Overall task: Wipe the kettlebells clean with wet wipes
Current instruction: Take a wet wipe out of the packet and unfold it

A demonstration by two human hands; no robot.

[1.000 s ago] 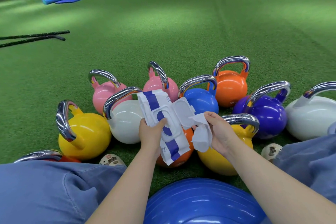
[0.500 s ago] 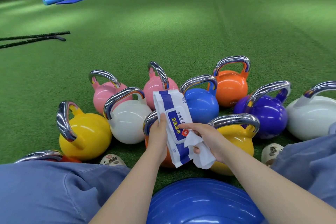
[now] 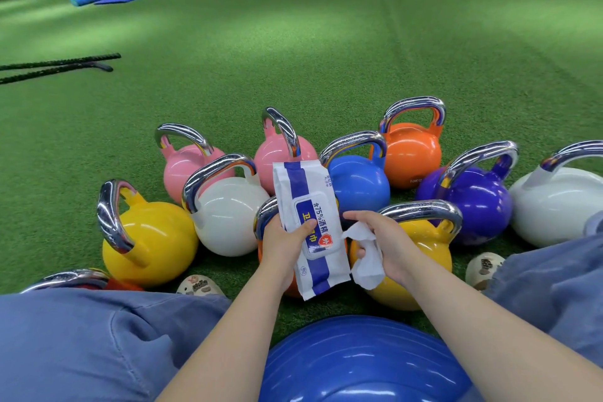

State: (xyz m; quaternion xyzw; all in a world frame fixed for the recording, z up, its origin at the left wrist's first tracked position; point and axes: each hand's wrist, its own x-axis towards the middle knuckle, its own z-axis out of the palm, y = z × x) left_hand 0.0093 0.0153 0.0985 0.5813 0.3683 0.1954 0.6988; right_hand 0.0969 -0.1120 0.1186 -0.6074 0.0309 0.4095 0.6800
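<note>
- Head view, lower centre: left hand grips the wet wipes pack, lid shut.
- Right hand, fingers curled, holds one wet wipe, limp and soft.
- Kettlebells stand clustered on the turf at mid-frame; judged heavy, glossy and slippery, so steady by the chrome handle.

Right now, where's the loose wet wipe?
In the head view, the wet wipe is gripped in the right hand, just right of the wipes pack, over the near yellow kettlebell.
</note>
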